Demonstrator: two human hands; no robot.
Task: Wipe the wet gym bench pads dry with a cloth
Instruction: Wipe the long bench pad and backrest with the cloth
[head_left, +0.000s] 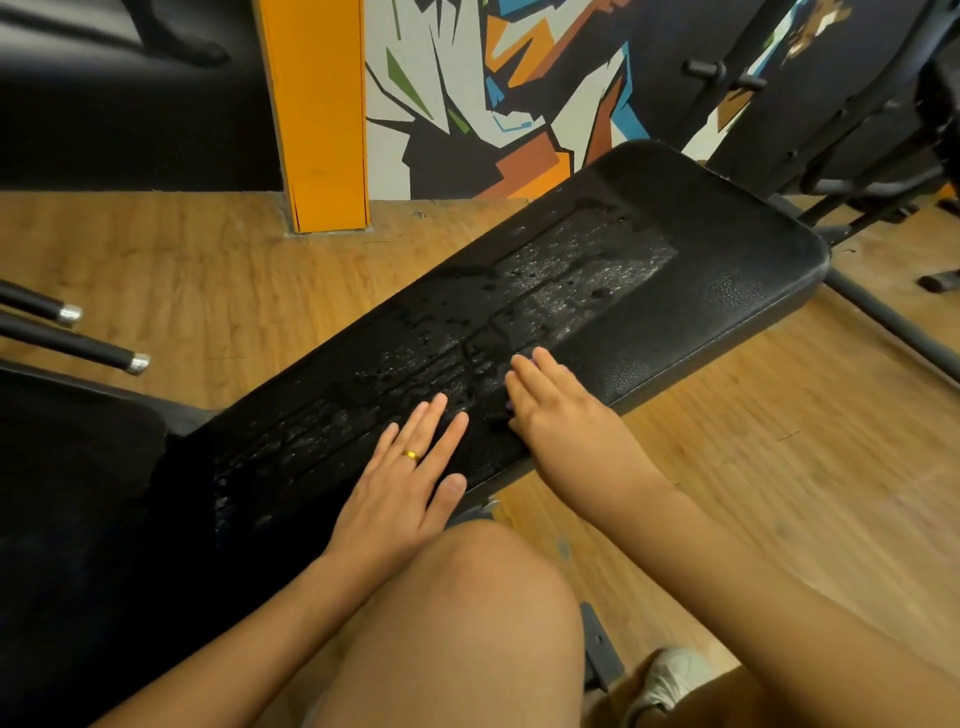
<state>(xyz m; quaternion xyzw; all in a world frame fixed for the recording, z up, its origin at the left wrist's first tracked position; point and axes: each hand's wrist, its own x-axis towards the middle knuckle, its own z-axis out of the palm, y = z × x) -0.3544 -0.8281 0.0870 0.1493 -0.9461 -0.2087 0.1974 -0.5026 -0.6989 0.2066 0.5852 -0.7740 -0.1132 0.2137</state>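
Two pads: seat pad (78, 467) at left, long bench pad (701, 291) running to upper right, water film (545, 296) down its middle. Two hands, both near long pad's front edge. Left hand (410, 483): one gold ring (412, 455), fingers straight, spread, flat on pad. Right hand (550, 405): fingers straight, together, pressing one purple cloth (535, 356); only slivers show beneath it.
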